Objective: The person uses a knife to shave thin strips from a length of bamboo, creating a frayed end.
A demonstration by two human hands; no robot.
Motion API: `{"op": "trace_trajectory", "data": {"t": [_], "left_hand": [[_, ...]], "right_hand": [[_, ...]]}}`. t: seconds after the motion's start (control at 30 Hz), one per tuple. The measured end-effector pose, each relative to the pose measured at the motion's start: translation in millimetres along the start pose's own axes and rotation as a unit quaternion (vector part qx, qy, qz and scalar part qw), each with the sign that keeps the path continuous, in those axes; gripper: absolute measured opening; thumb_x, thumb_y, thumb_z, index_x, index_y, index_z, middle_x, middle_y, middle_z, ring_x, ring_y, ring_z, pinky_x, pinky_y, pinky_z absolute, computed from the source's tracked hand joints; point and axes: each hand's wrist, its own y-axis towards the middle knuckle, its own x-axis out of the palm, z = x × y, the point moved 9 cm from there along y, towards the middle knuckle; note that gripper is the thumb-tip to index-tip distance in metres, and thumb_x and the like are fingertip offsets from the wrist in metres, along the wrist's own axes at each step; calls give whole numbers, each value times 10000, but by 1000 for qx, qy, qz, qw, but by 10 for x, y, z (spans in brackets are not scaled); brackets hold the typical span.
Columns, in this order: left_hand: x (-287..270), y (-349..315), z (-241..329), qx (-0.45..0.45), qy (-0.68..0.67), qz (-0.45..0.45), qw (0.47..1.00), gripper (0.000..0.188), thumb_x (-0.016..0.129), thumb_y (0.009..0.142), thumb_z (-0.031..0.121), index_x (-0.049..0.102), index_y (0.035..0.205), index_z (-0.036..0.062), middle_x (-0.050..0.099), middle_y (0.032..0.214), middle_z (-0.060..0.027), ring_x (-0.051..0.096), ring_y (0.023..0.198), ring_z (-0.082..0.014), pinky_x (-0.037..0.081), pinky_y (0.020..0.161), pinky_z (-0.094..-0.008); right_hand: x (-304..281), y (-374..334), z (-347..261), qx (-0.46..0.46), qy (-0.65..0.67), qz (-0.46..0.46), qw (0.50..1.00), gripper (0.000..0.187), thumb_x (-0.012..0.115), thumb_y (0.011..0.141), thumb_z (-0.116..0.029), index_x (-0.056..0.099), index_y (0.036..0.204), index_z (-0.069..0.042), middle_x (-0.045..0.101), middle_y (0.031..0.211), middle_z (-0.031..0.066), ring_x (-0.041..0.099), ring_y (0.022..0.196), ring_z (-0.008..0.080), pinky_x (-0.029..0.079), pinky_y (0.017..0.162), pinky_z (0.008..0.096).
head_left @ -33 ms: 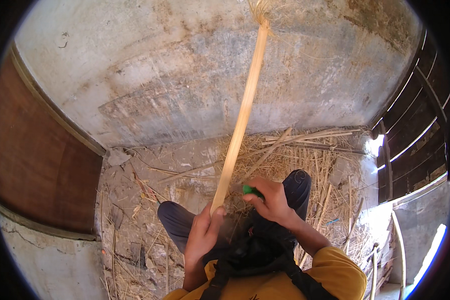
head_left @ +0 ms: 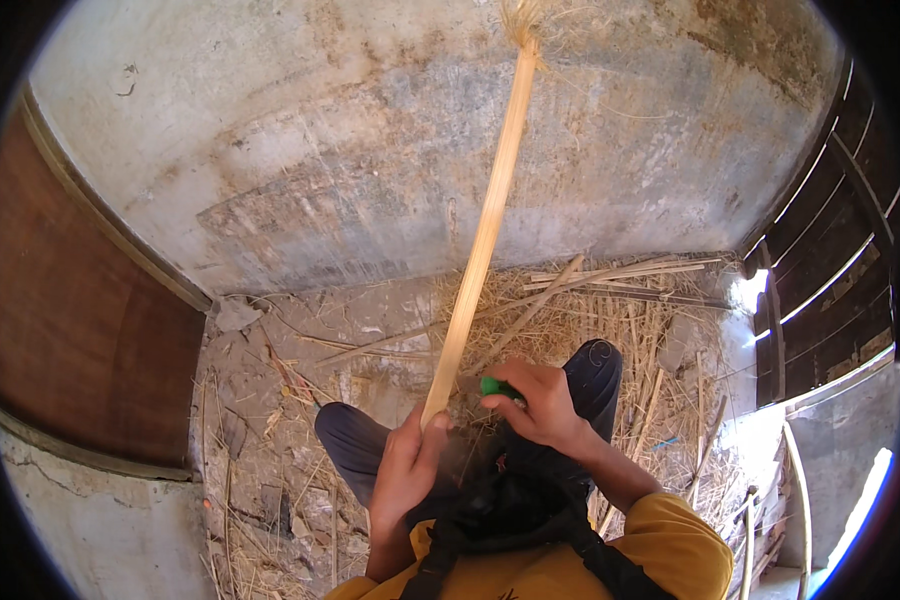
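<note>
A long pale strip of split bamboo (head_left: 485, 228) slants up and away, its far end frayed into curly fibres in front of the wall. My left hand (head_left: 410, 462) is closed round its near end, thumb on top. To the right, my right hand (head_left: 537, 400) is closed on a green-handled knife (head_left: 491, 386). The green end points at the strip, and a dull, hard-to-see blade lies close to its right edge. Whether the blade touches the strip I cannot tell. Both hands are between my bent knees.
Shavings (head_left: 620, 330) and several loose bamboo sticks (head_left: 630, 272) litter the floor, mostly ahead and right. A stained wall (head_left: 370, 170) stands in front. A brown wooden panel (head_left: 90, 300) is at left, dark slatted boards (head_left: 830, 250) at right. Upright poles (head_left: 799, 490) stand lower right.
My right hand and the green-handled knife have shifted slightly left, closer to the bamboo strip. My left hand and the strip are still.
</note>
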Motion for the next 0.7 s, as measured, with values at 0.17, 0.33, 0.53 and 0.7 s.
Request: {"op": "trace_trajectory", "data": {"t": [0.17,0.33,0.53,0.7], "left_hand": [[70,6,337,33,17,12,999,216,538,1135,172,620,1219,-10,593,772,-114,551,679,-199,447,651,-376],[102,-10,443,26,65,25,997,189,529,1122,143,597,1192,-20,632,808,-258,638,755,-481,481,681,-472],[109,-47,495,42,120,76,989,176,518,1116,132,573,1173,-26,629,796,-294,632,775,-536,469,675,-548],[102,-83,469,48,142,81,985,147,523,1109,108,560,1144,-31,621,773,-300,633,763,-541,471,655,-545]], "right_hand": [[60,-8,-165,-46,-54,-30,997,346,879,888,-267,750,1133,-60,713,861,85,689,670,282,523,572,375],[45,2,-211,-56,-59,-8,997,345,888,874,-272,776,1133,-73,712,831,62,683,633,258,520,549,359],[10,19,-265,-55,-90,4,994,347,903,846,-286,788,1107,-90,719,809,46,687,618,246,525,539,351],[-42,26,-254,-49,-113,23,992,348,914,826,-298,792,1091,-108,717,798,38,686,616,243,519,533,351]]}}
